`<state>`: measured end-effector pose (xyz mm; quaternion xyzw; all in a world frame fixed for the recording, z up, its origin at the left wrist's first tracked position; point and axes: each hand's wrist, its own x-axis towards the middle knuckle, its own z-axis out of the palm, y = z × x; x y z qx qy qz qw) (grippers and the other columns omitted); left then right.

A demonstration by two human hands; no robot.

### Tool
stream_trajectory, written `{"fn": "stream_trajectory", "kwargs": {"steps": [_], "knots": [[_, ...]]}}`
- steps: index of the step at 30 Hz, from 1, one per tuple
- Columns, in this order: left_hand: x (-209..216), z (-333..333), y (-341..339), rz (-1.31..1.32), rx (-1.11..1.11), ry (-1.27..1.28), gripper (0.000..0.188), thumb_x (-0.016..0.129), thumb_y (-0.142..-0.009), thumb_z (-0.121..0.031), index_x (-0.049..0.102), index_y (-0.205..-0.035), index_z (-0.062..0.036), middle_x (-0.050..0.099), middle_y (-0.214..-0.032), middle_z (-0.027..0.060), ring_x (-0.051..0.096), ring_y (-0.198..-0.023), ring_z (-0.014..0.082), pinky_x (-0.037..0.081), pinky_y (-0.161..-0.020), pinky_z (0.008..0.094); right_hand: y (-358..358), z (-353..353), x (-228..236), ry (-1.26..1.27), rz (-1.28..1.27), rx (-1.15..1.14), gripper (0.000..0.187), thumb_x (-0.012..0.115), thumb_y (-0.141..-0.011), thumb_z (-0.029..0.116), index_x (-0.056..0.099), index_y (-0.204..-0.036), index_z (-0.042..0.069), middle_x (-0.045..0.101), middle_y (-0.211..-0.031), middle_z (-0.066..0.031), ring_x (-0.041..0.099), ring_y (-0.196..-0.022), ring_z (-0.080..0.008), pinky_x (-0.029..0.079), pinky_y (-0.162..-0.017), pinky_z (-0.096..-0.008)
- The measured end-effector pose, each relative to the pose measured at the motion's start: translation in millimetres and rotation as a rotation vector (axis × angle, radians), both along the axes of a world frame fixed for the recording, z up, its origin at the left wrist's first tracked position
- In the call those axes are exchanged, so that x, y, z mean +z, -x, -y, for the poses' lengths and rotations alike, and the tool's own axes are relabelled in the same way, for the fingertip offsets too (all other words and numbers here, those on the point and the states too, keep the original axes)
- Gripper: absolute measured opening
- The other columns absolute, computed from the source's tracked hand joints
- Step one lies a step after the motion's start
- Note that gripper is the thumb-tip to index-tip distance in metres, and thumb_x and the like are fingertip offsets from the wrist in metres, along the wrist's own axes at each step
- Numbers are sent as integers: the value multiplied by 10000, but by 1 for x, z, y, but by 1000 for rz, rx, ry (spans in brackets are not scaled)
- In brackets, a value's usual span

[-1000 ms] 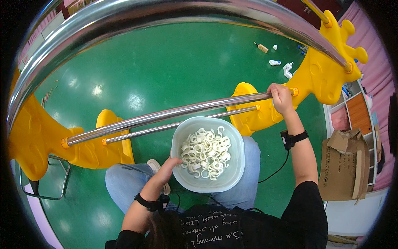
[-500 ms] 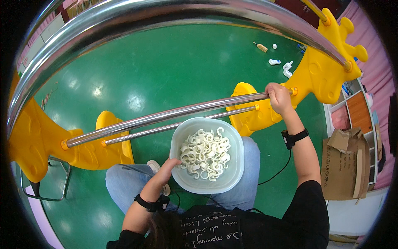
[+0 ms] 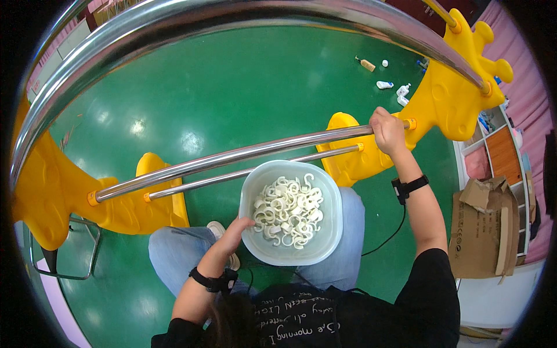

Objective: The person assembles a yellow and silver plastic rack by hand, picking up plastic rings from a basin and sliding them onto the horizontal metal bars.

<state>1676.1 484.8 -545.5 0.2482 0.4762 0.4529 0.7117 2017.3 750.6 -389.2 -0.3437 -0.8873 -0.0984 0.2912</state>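
A pale translucent plastic tub [image 3: 332, 243] rests over my lap, with my left hand [image 3: 234, 232] gripping its left side; the thumb lies over the rim and the other fingers are hidden beneath. Inside lies a pile of white plastic hooks [image 3: 288, 211], curled like open rings. My right hand [image 3: 387, 133] is closed around the right end of a shiny metal rail [image 3: 243, 156], close to its yellow end cap. That rail runs between two yellow giraffe-shaped side stands. Whether a hook is pinched in my right hand is hidden.
A lower metal bar [image 3: 217, 180] runs below the rail, and a thick curved tube [image 3: 191, 22] arches beyond. The yellow giraffe stands [image 3: 445, 95] flank me. Several bottles [image 3: 384, 85] lie on the green floor at far right. A cardboard box [image 3: 480, 238] leans by a white shelf unit [image 3: 493, 129].
The whole view has shifted very slightly. Both hands keep their places, left on the tub and right on the rail.
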Motion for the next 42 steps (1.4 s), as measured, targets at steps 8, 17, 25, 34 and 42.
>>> {"fn": "stream_trajectory", "kwargs": {"steps": [8, 17, 25, 34, 42], "knots": [[2, 5, -1, 7, 55, -39, 328, 500, -823, -239, 600, -1007, 14, 644, -906, 78, 608, -809, 177, 473, -748, 281, 33, 44, 11, -459, -181, -65, 48, 547, -802, 93, 536, -783, 51, 554, -772, -88, 553, -776, -297, 420, -657, -409], [-16, 6, 7, 4, 12, -19, 415, 505, -812, -247, 539, -1137, 9, 598, -998, 58, 539, -915, 153, 414, -843, 279, 79, 124, -66, 307, 486, 367, 217, 671, -674, 97, 565, -862, 72, 564, -901, -71, 533, -930, -247, 426, -805, -386], [-6, 5, -2, -39, 48, -109, 352, 516, -811, -261, 599, -1030, 1, 643, -922, 67, 598, -831, 162, 453, -779, 271, 71, 124, -69, 436, 463, 345, 191, 673, -698, 92, 578, -858, 48, 552, -946, -67, 524, -974, -261, 441, -830, -375], [-17, 5, 3, -58, 55, -125, 352, 518, -808, -257, 598, -1040, -4, 642, -927, 65, 597, -830, 161, 455, -780, 277, 65, 134, -54, 713, -49, 291, 176, 633, -808, 94, 616, -969, 22, 651, -850, -98, 629, -765, -213, 498, -713, -310], [-18, 4, 2, -41, 47, -91, 354, 514, -810, -253, 596, -1046, -2, 649, -933, 71, 609, -829, 169, 468, -773, 280, 24, 93, -17, 263, -579, -110, 135, 640, -810, 97, 630, -910, 7, 613, -720, -61, 564, -626, -141, 437, -559, -260]]}}
